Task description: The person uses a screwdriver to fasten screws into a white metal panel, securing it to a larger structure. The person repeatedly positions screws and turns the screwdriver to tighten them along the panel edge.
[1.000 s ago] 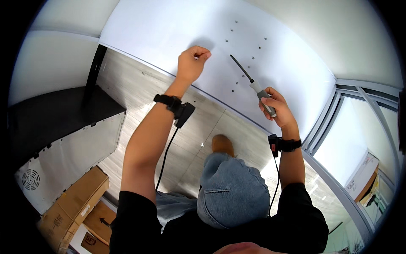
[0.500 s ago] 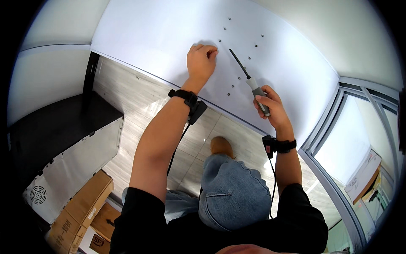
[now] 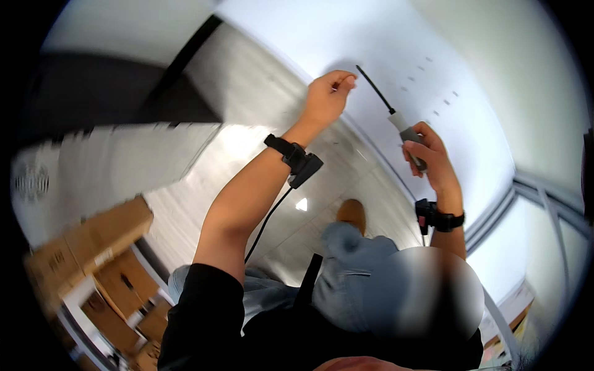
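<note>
My right hand (image 3: pixel 426 148) grips the grey handle of a screwdriver (image 3: pixel 388 111), its dark shaft pointing up-left toward a white panel (image 3: pixel 396 55) with several small holes. My left hand (image 3: pixel 328 96) is raised against the same panel, fingers pinched together just left of the screwdriver tip; whether it holds something small I cannot tell. Both wrists carry black bands, the left one with a cable hanging down.
Pale tiled floor (image 3: pixel 260 142) lies below, with my jeans-clad knee (image 3: pixel 359 260) and a brown shoe (image 3: pixel 351 213). Cardboard boxes (image 3: pixel 93 247) stack at the lower left. A dark panel (image 3: pixel 93 86) stands at the left, a window frame (image 3: pixel 532 204) at the right.
The view has swung, and both hands sit lower-right in it. My left hand has come closer to the screwdriver tip; my right hand still grips the screwdriver.
</note>
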Demonstrator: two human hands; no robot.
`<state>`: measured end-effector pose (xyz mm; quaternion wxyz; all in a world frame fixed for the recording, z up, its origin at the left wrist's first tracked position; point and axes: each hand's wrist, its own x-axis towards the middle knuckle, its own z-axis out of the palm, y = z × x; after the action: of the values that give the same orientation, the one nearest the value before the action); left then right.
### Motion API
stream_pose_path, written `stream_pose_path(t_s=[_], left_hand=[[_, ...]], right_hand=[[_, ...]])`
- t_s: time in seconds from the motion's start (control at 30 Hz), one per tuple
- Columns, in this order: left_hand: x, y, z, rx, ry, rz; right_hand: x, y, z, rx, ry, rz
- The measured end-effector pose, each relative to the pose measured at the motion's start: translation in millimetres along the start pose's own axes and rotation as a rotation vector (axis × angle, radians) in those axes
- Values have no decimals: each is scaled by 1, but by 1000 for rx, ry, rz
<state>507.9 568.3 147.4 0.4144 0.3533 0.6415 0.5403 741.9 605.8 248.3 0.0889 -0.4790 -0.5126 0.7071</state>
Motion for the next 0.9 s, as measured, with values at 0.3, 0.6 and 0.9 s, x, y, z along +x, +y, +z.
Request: stream_pose_path(t_s=[0.3, 0.6, 0.9], left_hand=[[-202, 125, -174, -541, 313, -77], [-353, 147, -351, -645, 502, -190], [-389, 97, -420, -621, 288, -299]], right_hand=[[-93, -96, 190, -587, -328, -157], [-184, -126, 419, -974, -531, -119], [-187, 7, 475, -371, -590, 102]])
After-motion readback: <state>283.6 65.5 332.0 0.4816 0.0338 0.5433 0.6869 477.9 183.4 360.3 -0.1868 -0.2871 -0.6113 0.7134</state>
